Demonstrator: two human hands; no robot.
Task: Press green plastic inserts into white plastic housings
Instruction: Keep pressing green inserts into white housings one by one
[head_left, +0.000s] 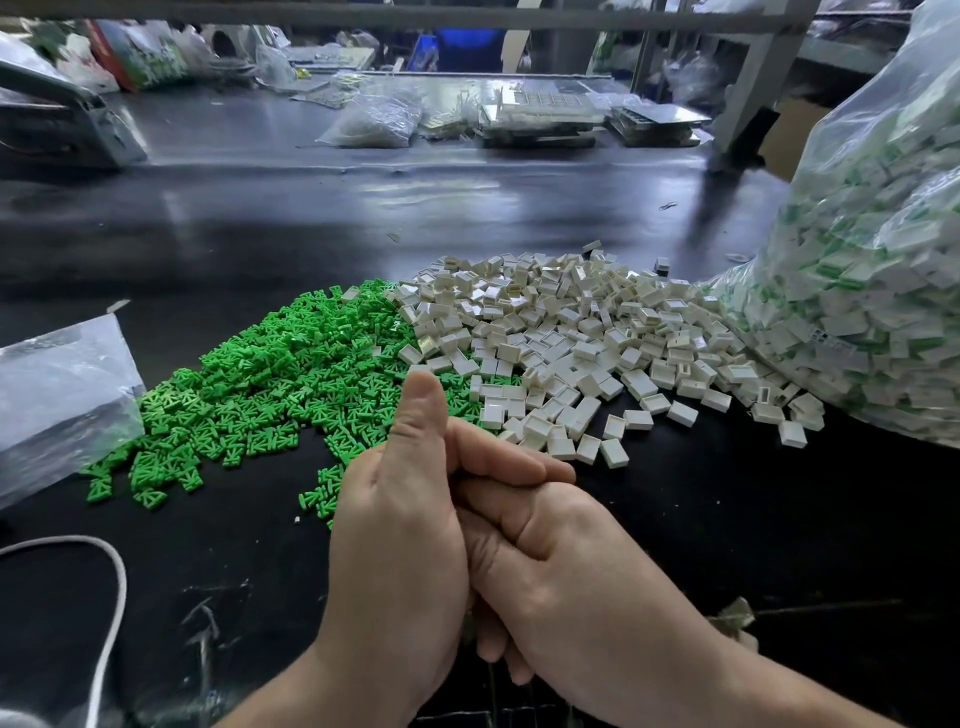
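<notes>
A heap of green plastic inserts (270, 384) lies on the black table, left of centre. Touching its right side is a heap of white plastic housings (582, 338). My left hand (400, 525) and my right hand (566, 577) are pressed together in the foreground, just in front of both heaps. The left thumb points up, and the left fingers curl over the right hand. Under the left palm, the right fingers are tucked. Any part held between the hands is hidden.
A big clear bag (872, 270) of white-and-green pieces leans at the right edge. An empty-looking clear bag (57, 395) lies at the left. A white cable (111, 613) loops at the lower left. Bags, trays and a machine crowd the far side of the table (727, 519).
</notes>
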